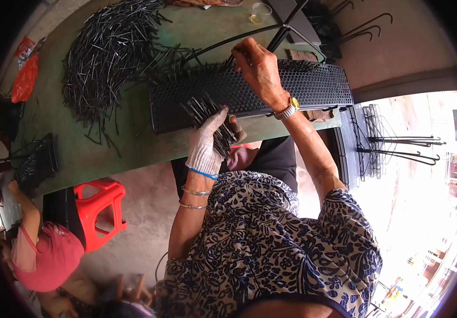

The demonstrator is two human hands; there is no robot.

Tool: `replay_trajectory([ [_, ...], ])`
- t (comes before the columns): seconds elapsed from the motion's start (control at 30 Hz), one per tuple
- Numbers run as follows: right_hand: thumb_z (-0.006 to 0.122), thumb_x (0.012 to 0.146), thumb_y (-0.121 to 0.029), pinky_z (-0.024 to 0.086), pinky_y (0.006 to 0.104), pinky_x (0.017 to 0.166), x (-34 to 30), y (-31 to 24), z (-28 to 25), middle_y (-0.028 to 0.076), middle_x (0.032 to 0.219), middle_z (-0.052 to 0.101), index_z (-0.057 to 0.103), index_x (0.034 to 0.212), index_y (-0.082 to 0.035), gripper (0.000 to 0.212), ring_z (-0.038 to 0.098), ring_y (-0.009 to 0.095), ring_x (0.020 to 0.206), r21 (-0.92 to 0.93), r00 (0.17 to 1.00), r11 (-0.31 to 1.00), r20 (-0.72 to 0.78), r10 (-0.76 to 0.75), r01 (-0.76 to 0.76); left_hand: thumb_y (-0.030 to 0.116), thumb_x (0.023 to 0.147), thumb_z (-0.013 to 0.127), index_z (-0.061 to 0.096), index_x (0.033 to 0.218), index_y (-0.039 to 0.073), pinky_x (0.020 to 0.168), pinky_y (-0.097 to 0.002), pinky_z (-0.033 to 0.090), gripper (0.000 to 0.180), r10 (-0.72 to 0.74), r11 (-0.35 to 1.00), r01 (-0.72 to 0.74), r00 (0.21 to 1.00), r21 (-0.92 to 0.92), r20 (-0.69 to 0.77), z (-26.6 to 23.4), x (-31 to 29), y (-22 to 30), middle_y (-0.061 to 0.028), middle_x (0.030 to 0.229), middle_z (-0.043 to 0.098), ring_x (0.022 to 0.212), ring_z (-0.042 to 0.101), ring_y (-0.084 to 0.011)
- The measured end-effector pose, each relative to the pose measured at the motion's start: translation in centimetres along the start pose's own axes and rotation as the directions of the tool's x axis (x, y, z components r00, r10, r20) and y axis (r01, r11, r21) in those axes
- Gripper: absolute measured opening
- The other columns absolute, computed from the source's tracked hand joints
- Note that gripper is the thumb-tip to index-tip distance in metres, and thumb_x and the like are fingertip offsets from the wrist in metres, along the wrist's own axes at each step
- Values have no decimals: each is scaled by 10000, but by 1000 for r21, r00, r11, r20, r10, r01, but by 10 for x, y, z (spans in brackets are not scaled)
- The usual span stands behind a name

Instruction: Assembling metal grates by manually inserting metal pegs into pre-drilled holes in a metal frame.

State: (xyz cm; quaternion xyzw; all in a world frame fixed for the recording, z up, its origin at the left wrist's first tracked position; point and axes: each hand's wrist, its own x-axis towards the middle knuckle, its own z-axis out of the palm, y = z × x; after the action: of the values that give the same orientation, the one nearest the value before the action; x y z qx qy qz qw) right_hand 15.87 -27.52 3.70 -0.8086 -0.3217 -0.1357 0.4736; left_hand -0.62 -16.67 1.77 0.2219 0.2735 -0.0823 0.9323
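Observation:
My left hand (205, 142), in a white knit glove, is closed around a bundle of thin black strips (222, 142). Their ends stick out above and below the fist, over the near edge of a long black perforated metal rack (313, 87). Bare and wearing a wristwatch, my right hand (262, 73) reaches over the rack to its far edge. Its fingers are pinched together there; whatever is between them is too small to make out. More short black strips (301, 65) stand or lie along that far edge.
A big heap of black strips (106, 58) covers the green table (93, 164) at left. Black bars (286, 25) rise behind the rack. A person in pink (53, 254) sits at lower left near a red plastic stool (100, 212). Racks with hooked rods (392, 148) stand at right.

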Motion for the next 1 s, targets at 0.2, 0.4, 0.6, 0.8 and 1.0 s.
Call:
replay_trajectory([
  [0.2,616,890,-62,466,276,511,3,3,1,94,744,626,571,921,-2,81,617,140,552,-63,998,997,33,-47,49,181,919,638,620,1030,53,604,-359,545,170,8,999,-7,1000,38,-22,-2,3,-2,-63,770,615,670,614,-184],
  [0.4,627,864,-45,486,330,570,5,6,9,115,769,623,575,910,-14,76,627,240,620,-89,984,987,132,-122,135,128,875,684,653,969,27,495,-323,546,142,65,997,-61,994,41,-91,11,-3,0,-89,734,635,594,632,-188],
  [0.6,603,866,-89,486,438,640,15,3,18,171,807,610,543,927,-32,103,602,386,763,-157,930,952,305,-205,261,200,887,682,653,985,51,480,-282,516,181,91,994,-88,995,66,-46,3,-1,-1,-78,742,647,590,633,-170],
  [0.8,637,862,-127,504,403,644,3,8,11,138,811,631,627,927,-45,105,624,340,740,-104,975,987,201,-98,120,175,882,687,664,963,46,495,-284,520,154,86,995,-82,994,60,-70,10,-5,-2,-69,746,645,591,630,-165],
  [1.0,686,868,-233,497,325,614,-12,1,0,89,781,647,698,1003,-49,229,635,209,696,-326,984,933,132,-116,154,147,876,687,678,965,39,508,-288,522,141,48,998,-46,997,38,-57,14,-10,0,-63,742,642,610,633,-160],
])
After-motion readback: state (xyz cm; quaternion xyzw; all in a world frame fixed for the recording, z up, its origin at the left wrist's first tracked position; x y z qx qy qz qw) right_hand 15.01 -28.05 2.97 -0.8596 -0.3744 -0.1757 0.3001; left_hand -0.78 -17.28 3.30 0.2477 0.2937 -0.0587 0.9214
